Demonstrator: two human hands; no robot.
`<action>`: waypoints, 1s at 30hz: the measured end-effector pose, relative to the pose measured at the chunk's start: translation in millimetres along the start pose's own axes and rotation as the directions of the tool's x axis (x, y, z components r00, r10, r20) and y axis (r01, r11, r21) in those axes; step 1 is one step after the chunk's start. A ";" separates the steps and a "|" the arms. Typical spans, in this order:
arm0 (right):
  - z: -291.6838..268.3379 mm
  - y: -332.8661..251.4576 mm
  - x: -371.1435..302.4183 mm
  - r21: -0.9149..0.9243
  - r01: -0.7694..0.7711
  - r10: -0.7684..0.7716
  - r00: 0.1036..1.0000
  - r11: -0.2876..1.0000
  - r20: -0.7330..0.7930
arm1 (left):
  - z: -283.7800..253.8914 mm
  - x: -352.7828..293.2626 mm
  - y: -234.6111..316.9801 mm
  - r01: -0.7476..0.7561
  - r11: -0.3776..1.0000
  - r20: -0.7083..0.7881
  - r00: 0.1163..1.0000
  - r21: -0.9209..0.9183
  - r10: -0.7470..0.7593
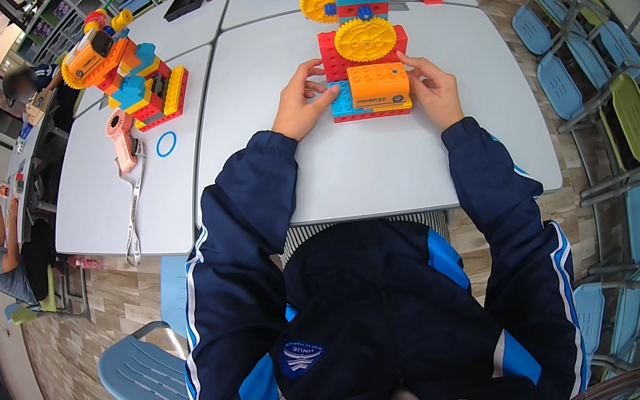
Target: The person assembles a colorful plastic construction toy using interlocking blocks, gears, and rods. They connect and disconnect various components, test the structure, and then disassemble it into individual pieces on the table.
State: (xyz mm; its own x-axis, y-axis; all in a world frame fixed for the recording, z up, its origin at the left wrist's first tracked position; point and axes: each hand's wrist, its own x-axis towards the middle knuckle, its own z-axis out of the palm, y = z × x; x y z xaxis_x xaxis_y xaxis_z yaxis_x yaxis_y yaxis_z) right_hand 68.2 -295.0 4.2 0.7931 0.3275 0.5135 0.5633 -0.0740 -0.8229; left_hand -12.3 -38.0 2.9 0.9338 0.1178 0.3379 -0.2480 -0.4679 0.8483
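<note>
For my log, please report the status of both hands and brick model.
Left hand at left side of brick model, right hand at right side; firm grip unclear. Model upright on table. Nothing seen blocking either hand.

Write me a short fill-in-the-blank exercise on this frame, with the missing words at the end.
1. The bulky block between the left hand and the right hand is coloured ____.
2. The large gear just behind that block is coloured ____.
3. The thin ring lying on the table is coloured ____.
4. The brick tower beyond the ring stands on the person's ____ side.

Missing words: orange; yellow; blue; left.
</note>
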 end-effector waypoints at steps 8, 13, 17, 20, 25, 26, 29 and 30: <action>4.6 3.2 2.4 0.151 -0.057 0.062 0.998 0.987 -0.030 | -2.2 0.6 -4.2 0.049 0.997 0.010 0.999 -0.067 -0.049; -4.8 16.3 9.8 0.073 -0.033 0.036 0.999 0.997 -0.036 | -1.0 3.4 -10.0 0.024 0.992 0.015 1.000 -0.123 -0.023; -1.8 7.6 14.1 0.134 -0.012 0.018 0.999 0.991 -0.040 | -2.9 3.7 -11.9 0.031 0.992 0.031 0.999 -0.122 -0.028; -4.5 15.5 18.0 0.288 -0.197 0.160 0.976 0.937 0.146 | -0.9 5.3 -11.4 0.031 0.988 0.045 0.999 -0.152 -0.025; -4.4 10.7 22.6 0.419 -0.226 0.131 0.961 0.880 0.243 | -1.2 4.5 -15.3 0.112 0.987 0.078 0.992 -0.118 -0.103; -4.4 7.5 22.8 0.430 -0.241 0.135 0.955 0.870 0.262 | -1.0 3.5 -16.1 0.117 0.986 0.072 0.991 -0.117 -0.109; -5.3 3.0 21.1 0.432 -0.237 0.148 0.962 0.870 0.228 | 2.5 2.5 -10.2 0.072 0.981 0.033 0.997 -0.178 -0.067; -7.9 3.3 21.6 0.371 -0.207 0.129 0.966 0.905 0.226 | 2.5 3.3 -10.6 0.071 0.981 0.015 0.997 -0.181 -0.069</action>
State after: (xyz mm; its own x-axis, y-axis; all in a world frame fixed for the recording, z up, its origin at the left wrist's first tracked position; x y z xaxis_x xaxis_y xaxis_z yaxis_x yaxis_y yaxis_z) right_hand 89.1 -295.7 14.5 0.7859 0.5197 0.3350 0.2595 0.2145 -0.9416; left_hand -5.9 -34.9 -6.0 0.9524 0.1373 0.2723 -0.2238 -0.2921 0.9298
